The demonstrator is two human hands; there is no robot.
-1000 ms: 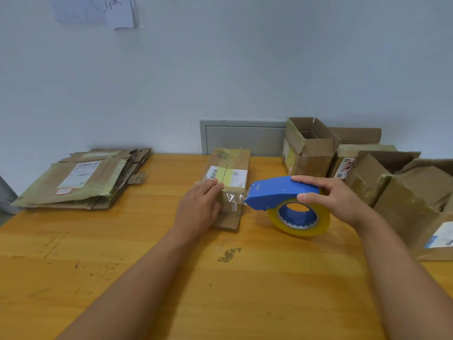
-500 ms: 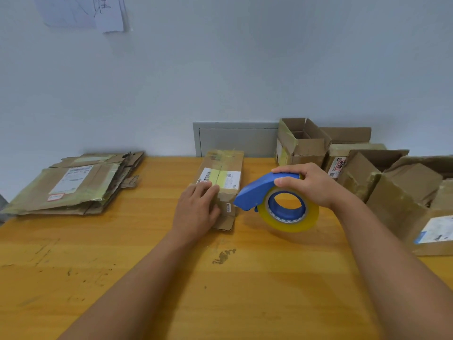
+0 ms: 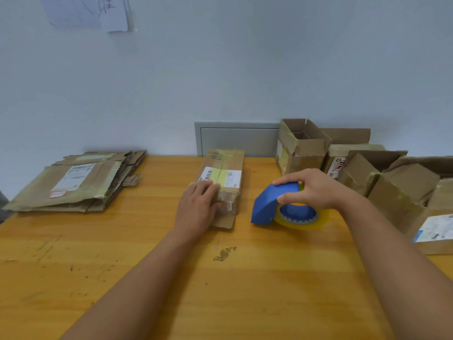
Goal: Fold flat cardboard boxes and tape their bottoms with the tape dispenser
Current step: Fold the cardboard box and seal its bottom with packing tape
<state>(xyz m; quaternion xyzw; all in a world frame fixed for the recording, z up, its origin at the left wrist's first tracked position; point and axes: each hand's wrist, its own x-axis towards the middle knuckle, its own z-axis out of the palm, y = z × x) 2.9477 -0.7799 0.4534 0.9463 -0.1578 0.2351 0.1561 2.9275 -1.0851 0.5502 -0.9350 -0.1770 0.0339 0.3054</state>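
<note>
- The box (image 3: 221, 179) lies on the table (image 3: 122, 278) at centre, its long axis running near to far and its labelled, taped face up.
- A loose flap juts from its near end and lies flat on the table.
- The left hand (image 3: 198, 207) rests on the box's near left corner, fingers fairly straight and pressing down, not gripping.
- The box is probably light and empty, with stiff walls that would dent under a hard squeeze; its 2 long sides look like the best hold.
- The dispenser (image 3: 277, 207) rests on the table just right of the box, apart from it, its blue nose pointing near-left and down.
- The right hand (image 3: 316, 190) grips the dispenser over its top, fingers curled round the blue cover.
- The dispenser looks rigid, and the glossy roll may slip, so the cover is the safer hold.
- Flat boxes (image 3: 73, 182) are stacked far left; open boxes (image 3: 362, 168) stand far right.
</note>
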